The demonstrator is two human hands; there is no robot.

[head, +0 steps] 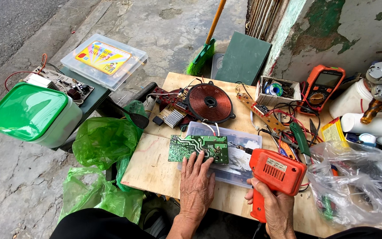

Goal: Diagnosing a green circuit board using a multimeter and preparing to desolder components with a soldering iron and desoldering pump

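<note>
Left hand (pixel 196 186): flat, fingers spread, grip open, pressing green circuit board (pixel 198 148) on clear plastic box (pixel 239 170), near edge of surface (pixel 151 170). Right hand (pixel 276 208): grip closed round orange soldering gun (pixel 274 176); tip touches board's right end. Gun carries a rectangular white label. Clear bags (pixel 354 186) blur items at right edge.

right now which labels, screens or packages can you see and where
Booklet: inside clear flat box, upper left; yellow, colourful print.
Multimeter: upper right by wall; orange, grey screen.
Label: on orange soldering gun in right hand; small, pale.
Packet: right of tools; yellow.
</note>
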